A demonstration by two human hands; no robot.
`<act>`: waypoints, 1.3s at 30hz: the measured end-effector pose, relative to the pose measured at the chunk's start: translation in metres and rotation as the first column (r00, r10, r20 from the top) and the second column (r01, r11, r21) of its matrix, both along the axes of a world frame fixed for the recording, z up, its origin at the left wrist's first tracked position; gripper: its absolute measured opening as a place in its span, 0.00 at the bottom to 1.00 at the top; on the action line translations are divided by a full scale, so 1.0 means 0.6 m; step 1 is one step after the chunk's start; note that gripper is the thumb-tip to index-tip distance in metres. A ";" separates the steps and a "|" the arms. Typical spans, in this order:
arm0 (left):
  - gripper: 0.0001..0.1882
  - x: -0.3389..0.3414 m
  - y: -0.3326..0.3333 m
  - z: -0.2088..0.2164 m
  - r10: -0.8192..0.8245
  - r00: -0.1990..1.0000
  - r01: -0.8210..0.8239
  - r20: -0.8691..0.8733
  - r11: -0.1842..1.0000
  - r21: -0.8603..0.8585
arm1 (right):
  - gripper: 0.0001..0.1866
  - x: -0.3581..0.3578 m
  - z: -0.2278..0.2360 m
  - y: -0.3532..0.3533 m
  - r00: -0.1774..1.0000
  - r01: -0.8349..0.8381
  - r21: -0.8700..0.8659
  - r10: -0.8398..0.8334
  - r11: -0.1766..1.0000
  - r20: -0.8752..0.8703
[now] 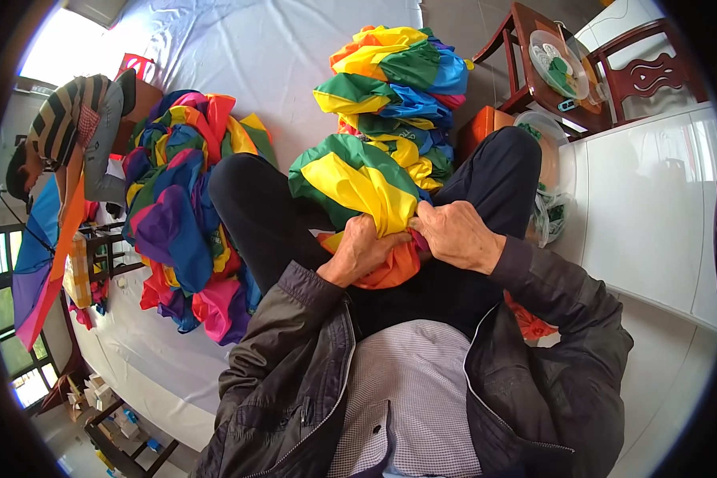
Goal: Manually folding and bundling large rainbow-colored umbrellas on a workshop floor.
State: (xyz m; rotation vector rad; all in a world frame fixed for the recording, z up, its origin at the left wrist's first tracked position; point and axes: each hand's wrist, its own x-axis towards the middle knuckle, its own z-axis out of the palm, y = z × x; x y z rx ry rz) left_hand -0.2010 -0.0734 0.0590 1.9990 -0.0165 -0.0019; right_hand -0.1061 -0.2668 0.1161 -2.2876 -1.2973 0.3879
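I sit with my legs apart in dark trousers. On my lap lies a bunched rainbow-coloured fabric canopy [358, 187] with yellow, green and orange panels. My left hand [361, 249] is shut on its gathered lower end. My right hand [456, 235] grips the same bunch from the right, fingers pressed into the folds. The two hands touch each other over the fabric. What lies under the folds is hidden.
A tall heap of similar canopies [398, 88] stands beyond my knees. Another heap [183, 207] lies to my left on a white sheet [279, 48]. A person in a striped top [72, 127] works at far left. Wooden chairs [645, 72], a round plastic lid [554, 64] and white tiles [653, 207] are at right.
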 end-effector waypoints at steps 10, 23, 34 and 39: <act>0.20 -0.007 0.010 0.005 0.013 0.994 -0.021 -0.106 0.997 -0.079 | 0.12 0.044 0.012 0.007 0.865 -0.365 -0.054 0.360 0.929 0.349; 0.25 -0.012 -0.001 -0.017 -0.152 0.978 0.154 -0.139 0.988 0.001 | 0.10 -0.003 -0.017 -0.015 0.989 -0.129 -0.061 0.124 0.990 -0.085; 0.22 -0.006 -0.020 -0.032 -0.075 0.994 0.079 0.079 0.995 -0.055 | 0.17 -0.008 0.037 0.004 0.734 0.134 -0.326 -0.315 0.936 -0.601; 0.23 0.000 -0.011 -0.030 -0.116 0.993 0.116 -0.008 0.992 -0.046 | 0.17 -0.010 0.026 -0.002 0.805 0.111 -0.301 -0.264 0.947 -0.531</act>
